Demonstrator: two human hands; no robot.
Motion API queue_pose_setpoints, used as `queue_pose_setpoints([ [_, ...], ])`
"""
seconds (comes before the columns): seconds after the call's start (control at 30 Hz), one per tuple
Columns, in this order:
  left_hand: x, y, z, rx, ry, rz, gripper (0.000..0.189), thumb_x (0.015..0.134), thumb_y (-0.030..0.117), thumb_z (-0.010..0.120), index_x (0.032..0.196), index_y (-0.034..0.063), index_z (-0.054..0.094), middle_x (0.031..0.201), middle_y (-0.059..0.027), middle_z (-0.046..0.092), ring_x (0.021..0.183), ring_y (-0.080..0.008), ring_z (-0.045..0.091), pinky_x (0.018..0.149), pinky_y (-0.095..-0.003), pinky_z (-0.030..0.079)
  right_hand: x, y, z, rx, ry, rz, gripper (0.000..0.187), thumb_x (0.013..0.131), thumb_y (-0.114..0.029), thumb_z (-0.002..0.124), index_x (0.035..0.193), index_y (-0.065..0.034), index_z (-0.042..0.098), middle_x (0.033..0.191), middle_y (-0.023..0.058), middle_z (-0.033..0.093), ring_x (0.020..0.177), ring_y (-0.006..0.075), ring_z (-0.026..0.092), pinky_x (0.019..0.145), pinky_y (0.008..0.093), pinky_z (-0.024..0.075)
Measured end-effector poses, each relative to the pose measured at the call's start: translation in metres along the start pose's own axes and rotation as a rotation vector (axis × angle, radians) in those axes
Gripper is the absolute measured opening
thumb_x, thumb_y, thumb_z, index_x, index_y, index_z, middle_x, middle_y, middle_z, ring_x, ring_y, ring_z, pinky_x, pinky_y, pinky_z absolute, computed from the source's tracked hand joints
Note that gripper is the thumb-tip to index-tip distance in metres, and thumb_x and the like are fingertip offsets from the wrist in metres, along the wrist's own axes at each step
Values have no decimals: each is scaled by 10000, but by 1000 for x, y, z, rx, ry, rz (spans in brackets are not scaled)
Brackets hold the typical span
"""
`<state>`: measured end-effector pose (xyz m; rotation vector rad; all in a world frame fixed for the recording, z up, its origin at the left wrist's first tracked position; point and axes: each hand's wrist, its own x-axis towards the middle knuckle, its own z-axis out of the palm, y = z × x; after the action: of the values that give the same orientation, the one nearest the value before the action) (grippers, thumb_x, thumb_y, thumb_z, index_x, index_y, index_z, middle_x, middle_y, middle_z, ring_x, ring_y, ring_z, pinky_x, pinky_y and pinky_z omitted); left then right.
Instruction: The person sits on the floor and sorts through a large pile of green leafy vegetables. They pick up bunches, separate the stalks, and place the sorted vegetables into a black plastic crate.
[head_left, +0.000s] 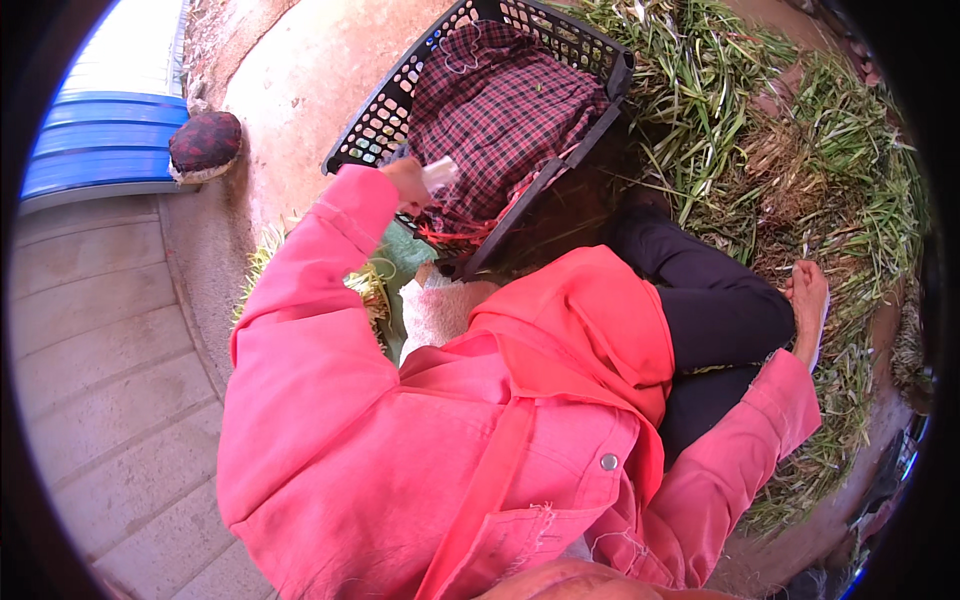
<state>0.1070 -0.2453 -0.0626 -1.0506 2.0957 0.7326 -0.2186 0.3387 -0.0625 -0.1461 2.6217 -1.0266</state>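
Observation:
My left hand (409, 184) is at the near left corner of a black plastic crate (615, 75). It grips a small white object (441, 172), too blurred to name. Behind it, a dark red checked cloth (510, 112) lines the crate, and red strips (465, 234) lie along the crate's near side. Over by my bent knee, my right hand (807, 304) has its fingers curled, close to a heap of long green leafy plants (757, 180). Whether anything is between those fingers I cannot tell. I wear a pink jacket (322, 480) and a red apron (577, 322).
A pale towel (439, 307) and a green cloth (405, 247) lie below the crate. Beside my left sleeve are pale-stemmed plants (367, 289). Farther left are a dark red cushion (205, 142), a blue corrugated panel (105, 142) and a paved floor (105, 322).

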Motion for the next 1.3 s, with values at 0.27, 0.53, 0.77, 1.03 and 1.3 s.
queue_pose_setpoints([
  [0.27, -93, 42, -118, 24, -221, 86, 348, 668, 63, 709, 983, -48, 614, 685, -118, 647, 540, -128, 592, 478, -225, 446, 1, -7, 2, 31, -51, -11, 193, 921, -189, 525, 1009, -20, 560, 658, -8, 527, 531, 48, 468, 485, 186, 392],
  [0.53, -85, 129, -152, 24, -81, 318, 276, 710, 145, 706, 906, -33, 629, 665, -77, 642, 548, -85, 569, 515, -221, 453, -10, -18, 2, -57, -45, -80, 185, 907, -161, 532, 1007, -8, 562, 667, 3, 548, 564, 68, 495, 528, 212, 415],
  [0.77, 19, 171, -149, 25, -4, 278, 138, 693, 113, 676, 757, -10, 673, 658, -70, 653, 546, -107, 582, 520, -280, 456, -30, -24, -4, -110, 15, -83, 179, 887, -149, 548, 981, 1, 579, 689, 33, 590, 620, 105, 527, 603, 271, 439],
  [1.03, 135, 162, -134, 65, 136, 62, 194, 641, 72, 685, 788, -50, 652, 651, -94, 639, 560, -151, 607, 505, -335, 455, -52, -31, -14, -205, 47, 17, 193, 893, -150, 534, 1013, -3, 567, 733, 81, 598, 649, 147, 532, 632, 305, 440],
  [1.3, 156, 153, -137, 204, 152, -12, 262, 582, 130, 704, 804, -9, 690, 743, -102, 668, 697, -197, 640, 610, -339, 484, -54, -28, -16, -203, 59, 100, 210, 891, -138, 534, 1043, 1, 575, 808, 106, 645, 727, 178, 604, 690, 308, 467],
])
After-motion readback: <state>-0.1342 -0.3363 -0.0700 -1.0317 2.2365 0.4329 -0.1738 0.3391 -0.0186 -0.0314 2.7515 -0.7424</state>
